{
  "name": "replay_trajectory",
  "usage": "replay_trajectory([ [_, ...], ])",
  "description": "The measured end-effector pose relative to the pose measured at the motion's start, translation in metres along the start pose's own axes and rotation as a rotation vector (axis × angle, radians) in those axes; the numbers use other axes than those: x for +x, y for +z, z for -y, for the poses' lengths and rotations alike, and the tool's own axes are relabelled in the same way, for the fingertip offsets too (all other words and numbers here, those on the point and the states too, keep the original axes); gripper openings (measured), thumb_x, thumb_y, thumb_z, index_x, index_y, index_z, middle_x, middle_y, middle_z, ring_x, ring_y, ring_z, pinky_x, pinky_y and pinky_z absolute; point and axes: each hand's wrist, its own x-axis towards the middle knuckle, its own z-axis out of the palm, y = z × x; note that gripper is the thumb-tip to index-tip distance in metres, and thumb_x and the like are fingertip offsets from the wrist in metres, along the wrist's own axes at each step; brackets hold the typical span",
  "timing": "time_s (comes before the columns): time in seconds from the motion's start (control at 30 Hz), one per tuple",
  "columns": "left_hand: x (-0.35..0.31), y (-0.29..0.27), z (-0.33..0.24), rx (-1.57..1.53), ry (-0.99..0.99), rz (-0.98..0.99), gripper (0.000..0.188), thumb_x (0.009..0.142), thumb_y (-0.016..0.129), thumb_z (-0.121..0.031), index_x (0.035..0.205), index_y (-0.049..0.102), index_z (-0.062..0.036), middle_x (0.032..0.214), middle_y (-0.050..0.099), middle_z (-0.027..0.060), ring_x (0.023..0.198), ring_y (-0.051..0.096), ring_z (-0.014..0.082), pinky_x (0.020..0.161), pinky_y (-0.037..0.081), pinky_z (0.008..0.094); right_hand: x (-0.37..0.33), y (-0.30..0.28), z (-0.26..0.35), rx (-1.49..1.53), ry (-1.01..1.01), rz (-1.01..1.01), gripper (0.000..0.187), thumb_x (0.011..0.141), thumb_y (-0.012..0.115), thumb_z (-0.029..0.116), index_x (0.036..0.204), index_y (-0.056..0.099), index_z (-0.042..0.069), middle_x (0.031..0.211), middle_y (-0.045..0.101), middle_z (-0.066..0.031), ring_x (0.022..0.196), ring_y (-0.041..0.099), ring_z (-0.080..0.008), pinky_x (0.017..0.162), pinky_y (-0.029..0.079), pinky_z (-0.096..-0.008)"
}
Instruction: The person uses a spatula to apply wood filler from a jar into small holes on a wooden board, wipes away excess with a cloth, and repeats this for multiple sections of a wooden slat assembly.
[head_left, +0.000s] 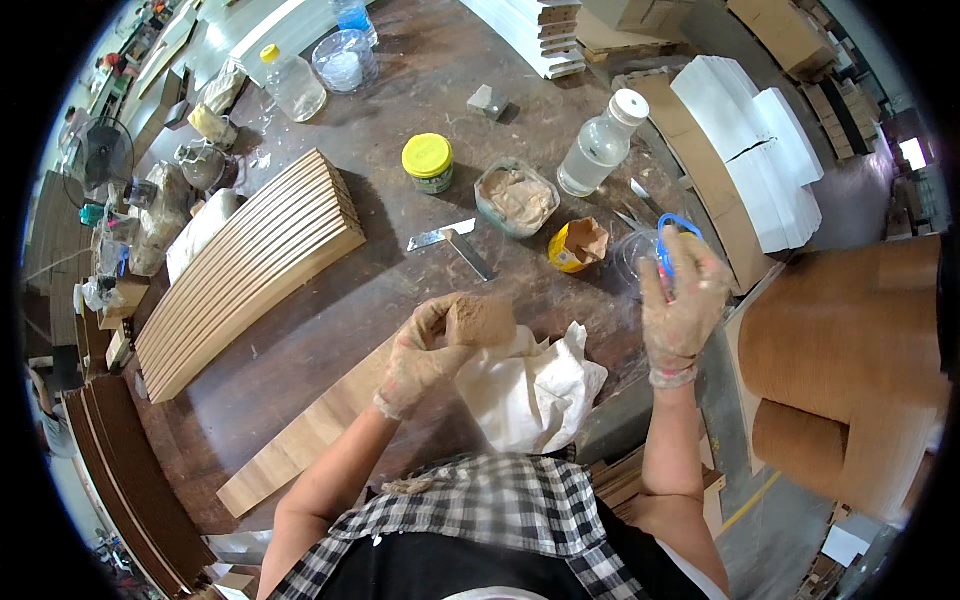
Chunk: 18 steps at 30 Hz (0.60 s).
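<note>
My gloved left hand (425, 360) pinches a tan-brown rectangular piece (484, 321) above the table. Whether it is a separate block or the end of the pale wooden strip (300, 449) under that hand, I cannot tell. A crumpled white cloth (530, 390) lies beside it. At the right, my gloved right hand (686, 305), slightly blurred, has its fingers curled at a blue loop (681, 226) by a clear plastic container (632, 252); what they grip is partly hidden. Left of them stand a yellow cut-open tub (579, 246) of brown paste and a clear tub (516, 198) of pale paste.
Two scraper blades (466, 255) lie mid-table, below a yellow-lidded jar (428, 163). A bottle of clear liquid (603, 143) stands farther back. Grooved curved wood pieces (255, 265) are stacked at left; white curved panels (750, 150) and a large brown roll (850, 350) are at right.
</note>
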Motion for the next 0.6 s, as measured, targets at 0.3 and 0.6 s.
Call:
replay_trajectory([
  [0.3,0.029,0.019,0.012,0.011,0.017,0.072,0.057,0.082,0.078,0.0,0.133,0.053,0.001,0.131,0.062,0.0109,0.12,0.06,0.0196,0.105,0.048,0.0364,-0.014,0.05,-0.001,0.374,0.063,0.295,0.013,0.095,0.063,0.018,0.103,0.065,0.008,0.076,0.067,-0.0163,0.071,0.066,-0.0363,0.06,0.05,-0.047],
  [0.6,0.045,0.038,0.004,0.034,0.029,0.063,0.044,0.087,0.072,-0.001,0.128,0.058,-0.0003,0.121,0.066,0.0058,0.111,0.06,0.0124,0.099,0.049,0.0283,0.011,0.039,0.012,0.212,0.149,0.424,0.016,0.097,0.059,0.024,0.091,0.063,0.01,0.071,0.065,-0.0174,0.067,0.066,-0.038,0.054,0.048,-0.0486],
])
